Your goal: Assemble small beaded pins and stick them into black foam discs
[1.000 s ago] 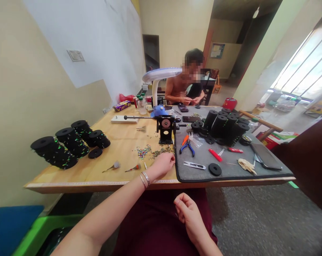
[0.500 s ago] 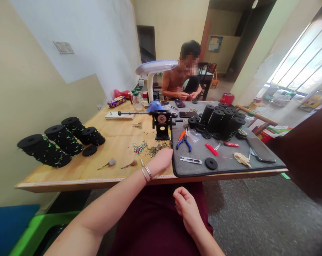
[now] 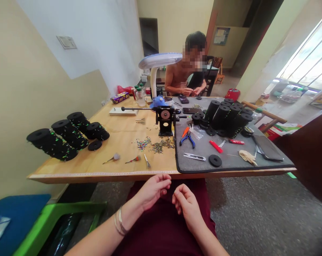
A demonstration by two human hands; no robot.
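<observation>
My left hand [image 3: 153, 189] hovers over my lap just below the table's front edge, fingers curled with the fingertips pinched together; whatever they hold is too small to see. My right hand [image 3: 187, 207] sits close beside it, also curled in a pinch, contents unclear. Above them on the wooden table [image 3: 118, 135] lie a small heap of coloured beads [image 3: 143, 143] and a heap of small metal pieces [image 3: 163, 144]. A thin tool [image 3: 147, 162] lies near the edge.
A grey mat [image 3: 230, 161] carries snips [image 3: 194, 156], blue pliers [image 3: 187, 139], black discs and black spools [image 3: 227, 119]. A black hand-crank winder [image 3: 165, 120] and a desk lamp [image 3: 159, 62] stand mid-table. More spools [image 3: 62, 138] lie left. A person [image 3: 189, 76] sits at the far end.
My left hand has drawn back from the metal pieces on the table down to my lap, beside my right hand. The camera view shifted a little.
</observation>
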